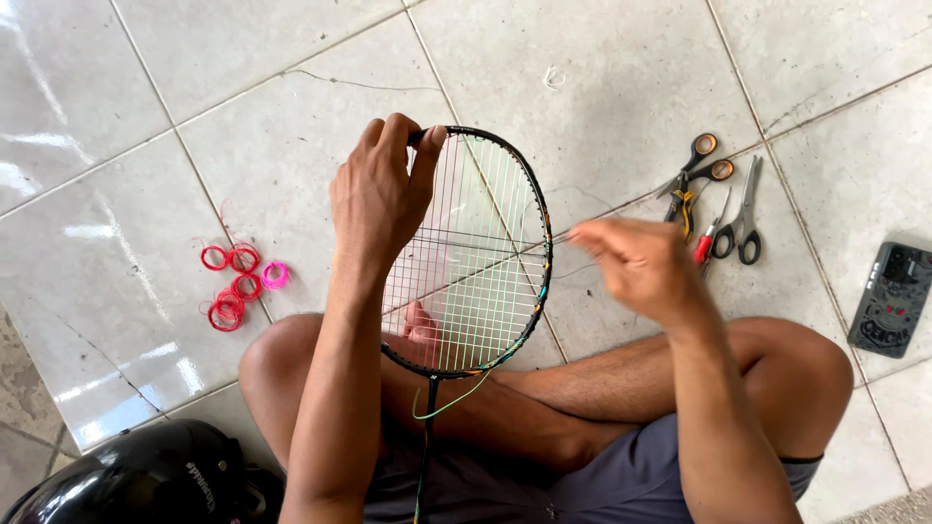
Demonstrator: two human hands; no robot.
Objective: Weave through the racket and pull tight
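Note:
A black badminton racket point(540, 254) stands head-up over my crossed legs, strung with pale green and pink strings point(476, 281). My left hand point(381, 194) grips the top left of the frame, fingers curled over the rim. At the frame's right edge, my right hand point(631, 264), blurred, pinches a thin string end. A loose green string point(449, 402) loops below the racket's throat.
Red and pink string coils point(238, 281) lie on the white floor tiles at left. Scissors, pliers and cutters point(714, 199) sit to the right, with a dark phone point(891, 299) beyond them. A black helmet point(146, 480) rests at the bottom left.

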